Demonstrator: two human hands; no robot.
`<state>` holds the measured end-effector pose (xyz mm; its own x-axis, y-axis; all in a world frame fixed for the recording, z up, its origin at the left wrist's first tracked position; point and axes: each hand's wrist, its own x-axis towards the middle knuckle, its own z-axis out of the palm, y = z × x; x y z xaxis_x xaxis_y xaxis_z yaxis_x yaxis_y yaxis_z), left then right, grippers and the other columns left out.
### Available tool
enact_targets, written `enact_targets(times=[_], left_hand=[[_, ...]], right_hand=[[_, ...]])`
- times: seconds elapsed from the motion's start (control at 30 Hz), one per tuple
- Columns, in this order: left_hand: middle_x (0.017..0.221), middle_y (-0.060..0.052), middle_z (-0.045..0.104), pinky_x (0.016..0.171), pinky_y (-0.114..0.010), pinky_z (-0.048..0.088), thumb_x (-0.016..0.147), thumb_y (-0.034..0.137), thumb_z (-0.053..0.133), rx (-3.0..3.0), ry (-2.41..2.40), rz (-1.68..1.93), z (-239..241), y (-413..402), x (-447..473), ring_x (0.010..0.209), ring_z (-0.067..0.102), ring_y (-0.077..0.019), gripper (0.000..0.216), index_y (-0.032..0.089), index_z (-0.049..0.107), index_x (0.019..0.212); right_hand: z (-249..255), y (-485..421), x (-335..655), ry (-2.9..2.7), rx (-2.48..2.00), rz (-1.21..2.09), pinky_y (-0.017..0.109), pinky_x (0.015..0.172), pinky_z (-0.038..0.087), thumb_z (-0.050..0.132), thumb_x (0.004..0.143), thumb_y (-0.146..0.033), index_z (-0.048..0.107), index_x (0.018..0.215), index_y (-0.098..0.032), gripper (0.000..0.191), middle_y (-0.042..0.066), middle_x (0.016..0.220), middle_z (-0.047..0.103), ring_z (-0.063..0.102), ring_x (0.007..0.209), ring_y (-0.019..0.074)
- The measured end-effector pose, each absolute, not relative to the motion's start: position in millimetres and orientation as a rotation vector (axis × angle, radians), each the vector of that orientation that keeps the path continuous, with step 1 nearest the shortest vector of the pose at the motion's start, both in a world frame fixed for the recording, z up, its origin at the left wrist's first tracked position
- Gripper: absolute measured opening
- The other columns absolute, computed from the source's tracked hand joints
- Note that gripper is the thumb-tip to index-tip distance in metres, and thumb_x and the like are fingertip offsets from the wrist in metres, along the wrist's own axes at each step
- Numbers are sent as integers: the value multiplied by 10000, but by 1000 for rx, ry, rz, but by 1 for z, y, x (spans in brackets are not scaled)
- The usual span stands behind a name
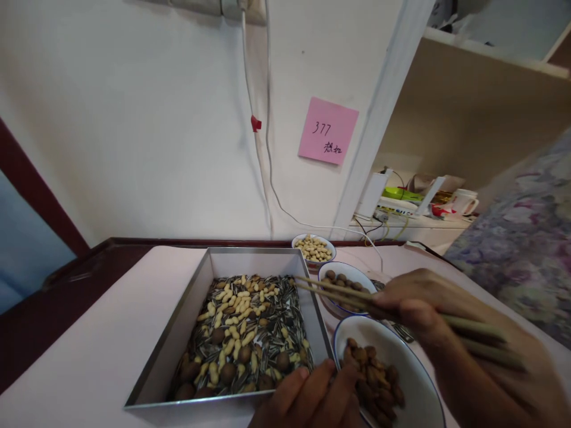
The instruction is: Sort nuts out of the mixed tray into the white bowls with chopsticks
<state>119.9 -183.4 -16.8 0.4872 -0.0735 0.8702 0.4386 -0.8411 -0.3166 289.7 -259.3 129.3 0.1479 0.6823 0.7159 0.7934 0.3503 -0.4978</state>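
My right hand (423,309) is closed around a pair of chopsticks (332,289), whose tips reach left over the far right rim of a metal tray (196,291). The tray holds mixed sunflower seeds, peanuts and brown nuts. My left hand (312,398) rests at the bottom, fingers curled against the near rim of a white bowl (414,380) of brown nuts. Behind it stand a second bowl (350,273) with round brown nuts and a third bowl (314,246) of peanuts.
The tray and bowls sit on a pale tabletop (98,333) with a dark wooden edge. A white wall with a pink sticky note (328,131) and hanging cables rises behind. A shelf with cluttered items (414,202) is at right, patterned fabric (526,238) beside it.
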Motion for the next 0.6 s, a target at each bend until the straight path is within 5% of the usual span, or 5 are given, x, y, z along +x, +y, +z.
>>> enact_targets(times=[0.6], left_hand=[[1268, 132, 755, 924, -247, 445, 1072, 275, 552, -2168, -311, -1354, -19, -183, 122, 1081, 653, -68, 286, 374, 811, 1002]], right_hand=[[91, -211, 272, -1702, -1410, 154, 262, 614, 452, 513, 1064, -331, 600, 721, -214, 372, -14, 701, 601, 596, 657, 124]])
